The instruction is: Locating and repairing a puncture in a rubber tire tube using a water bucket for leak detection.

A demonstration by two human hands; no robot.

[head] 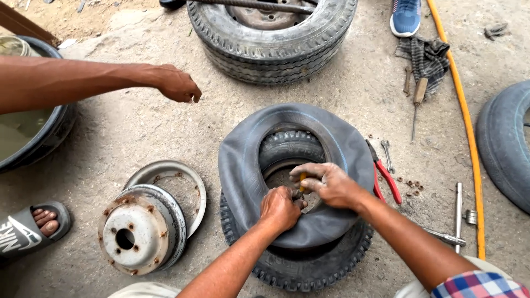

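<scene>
rough grey concrete ground [138,127] fills the view, dusty, with sandy earth at 11 o'clock. going from the left: at 9 o'clock a dark round basin [38,132] with murky water is cut by the frame edge, and another person's arm reaches over it, the hand [176,83] loosely curled above the ground. at 8 o'clock a foot in a grey sandal [33,226] is partly cut off. at 7 o'clock a rusty wheel rim [138,232] lies on a flat metal ring [187,176].

in the centre a small knobby tyre [309,265] lies flat, and a black inner tube [243,165] rests on it, covering most of it. the left hand [281,208] is closed around the inner edge of the tube. the right hand [328,182], touching it, has its fingers pressed together on a small yellow-handled piece [302,181]; what this piece is i cannot tell, the fingers hide it, and the valve is not visible.

at 12 o'clock a big tyre with its wheel [270,38] is cut at the top. at 3 o'clock red-handled pliers [383,176] lie half under the tube, near a small spanner [387,154] and some rusty nuts [413,187]. at 1 o'clock are a blue shoe [406,16], a dark rag [428,58] and a screwdriver [417,105]. a yellow hose [468,132] runs from 1 to 4 o'clock, beside a metal wrench [457,209]. another tyre [505,143] is cut at the right edge.
</scene>
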